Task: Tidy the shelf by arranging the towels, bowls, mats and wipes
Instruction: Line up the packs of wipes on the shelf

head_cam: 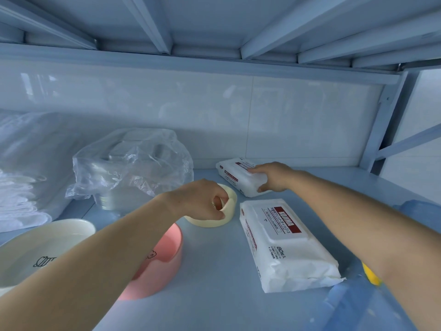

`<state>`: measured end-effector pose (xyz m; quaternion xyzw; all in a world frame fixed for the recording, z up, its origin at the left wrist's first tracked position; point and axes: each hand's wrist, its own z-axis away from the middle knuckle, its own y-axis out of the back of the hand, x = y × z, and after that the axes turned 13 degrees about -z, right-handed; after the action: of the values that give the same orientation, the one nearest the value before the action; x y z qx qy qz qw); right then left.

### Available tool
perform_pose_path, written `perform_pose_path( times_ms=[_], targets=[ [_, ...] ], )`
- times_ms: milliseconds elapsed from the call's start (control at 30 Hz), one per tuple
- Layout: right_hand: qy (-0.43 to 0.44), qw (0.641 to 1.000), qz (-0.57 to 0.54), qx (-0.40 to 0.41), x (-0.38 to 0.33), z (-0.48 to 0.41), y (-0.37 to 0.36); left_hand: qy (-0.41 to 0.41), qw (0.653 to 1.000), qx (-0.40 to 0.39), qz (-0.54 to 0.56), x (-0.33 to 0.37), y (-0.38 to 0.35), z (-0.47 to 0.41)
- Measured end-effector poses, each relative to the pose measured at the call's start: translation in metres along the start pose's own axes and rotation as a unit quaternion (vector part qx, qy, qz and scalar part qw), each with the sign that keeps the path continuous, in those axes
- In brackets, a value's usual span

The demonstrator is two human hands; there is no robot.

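My left hand (200,199) pinches the near rim of a small cream bowl (230,204) standing mid-shelf. My right hand (272,176) grips the near end of a white wipes pack (235,169) lying at the back of the shelf. A second, larger wipes pack (284,244) with a red label lies flat in front of it. A pink bowl (164,261) sits under my left forearm, partly hidden. A big cream bowl (40,249) with a small drawing stands at the near left. Folded white towels (16,201) are stacked at the far left.
A crumpled clear plastic bag (133,163) covering stacked containers sits behind the bowls. The shelf's back panel (238,120) and a low upper shelf (214,25) close in the space. A metal post (386,120) stands at the right. Blue material and something yellow (371,274) lie at the near right.
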<state>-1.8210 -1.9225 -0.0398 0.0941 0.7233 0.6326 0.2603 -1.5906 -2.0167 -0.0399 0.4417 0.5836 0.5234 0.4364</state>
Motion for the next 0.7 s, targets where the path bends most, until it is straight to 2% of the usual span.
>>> perform_pose_path(
  times_ms=[133,233,433,533,700],
  targets=[
    [0.018,0.995,0.092,0.036,-0.02,0.003,-0.001,0.014,1.0,0.001,0.0,-0.001,0.0,0.004],
    [0.007,0.992,0.117,0.036,-0.026,0.004,-0.002,0.021,1.0,0.004,-0.003,-0.002,-0.001,0.006],
    [0.009,1.0,0.017,0.024,-0.025,0.019,0.013,0.014,1.0,0.01,-0.003,-0.002,0.006,0.013],
    [0.032,0.998,-0.035,0.052,-0.021,0.043,0.025,0.024,0.999,0.046,0.0,0.002,0.013,0.015],
    [0.069,0.995,-0.05,0.044,-0.023,0.103,0.054,0.017,0.993,0.114,0.018,0.022,0.02,0.013]
  ],
)
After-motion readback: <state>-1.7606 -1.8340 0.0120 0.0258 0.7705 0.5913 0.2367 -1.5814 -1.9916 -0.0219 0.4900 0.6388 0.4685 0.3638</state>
